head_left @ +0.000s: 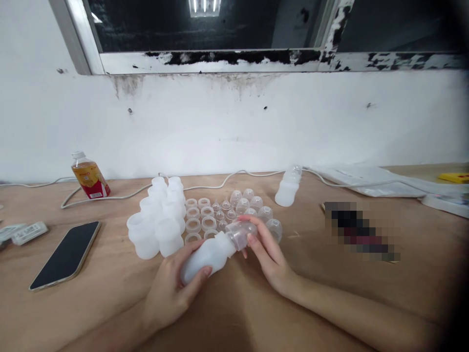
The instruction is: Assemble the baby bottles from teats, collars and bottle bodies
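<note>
Gripping the bottle (205, 259) round its body with the left hand (176, 288), pinching its clear cap (240, 234) in the right hand (270, 256). Slanting the long axis, pointing cap end rightward and away. Holding it just before the rings (193, 231), with bare table (308, 247) rightward.

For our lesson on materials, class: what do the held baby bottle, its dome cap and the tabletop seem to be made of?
Baby bottle: probably plastic or silicone, satin; its milky, translucent body shows soft shading.
Dome cap: probably plastic, smooth and glossy; it is see-through, with pale highlights.
Tabletop: perhaps wood or wood-look sheet, fairly matt; brown with faint mottling.
</note>
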### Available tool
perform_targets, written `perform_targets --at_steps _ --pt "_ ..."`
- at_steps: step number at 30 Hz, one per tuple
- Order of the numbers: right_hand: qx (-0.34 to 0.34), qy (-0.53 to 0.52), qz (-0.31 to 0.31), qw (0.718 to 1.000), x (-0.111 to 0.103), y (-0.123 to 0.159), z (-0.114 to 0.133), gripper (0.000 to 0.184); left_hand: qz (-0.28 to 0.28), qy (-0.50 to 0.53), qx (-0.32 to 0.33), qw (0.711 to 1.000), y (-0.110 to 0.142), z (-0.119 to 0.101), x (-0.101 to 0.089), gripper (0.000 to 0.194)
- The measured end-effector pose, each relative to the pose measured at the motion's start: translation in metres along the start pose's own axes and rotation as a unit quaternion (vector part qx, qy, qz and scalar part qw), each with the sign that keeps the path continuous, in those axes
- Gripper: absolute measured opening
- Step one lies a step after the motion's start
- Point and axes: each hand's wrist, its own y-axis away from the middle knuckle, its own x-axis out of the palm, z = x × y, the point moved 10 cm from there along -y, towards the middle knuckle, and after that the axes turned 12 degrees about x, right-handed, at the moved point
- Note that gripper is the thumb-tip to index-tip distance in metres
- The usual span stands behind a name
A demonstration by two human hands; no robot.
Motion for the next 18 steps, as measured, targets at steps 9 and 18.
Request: perform_targets --at_steps 9,18 --pt "-0.027 0.071 0.118 0.990 0.020 -0.002 0.006 0.032 -0.007 0.048 -0.016 0.999 0.000 0.003 0.003 0.032" --pt "-0.157 0.080 0.122 0.977 0.018 0.009 0.038 0.033 0.060 0.413 -0.200 0.887 0.009 0.010 0.039 0.039"
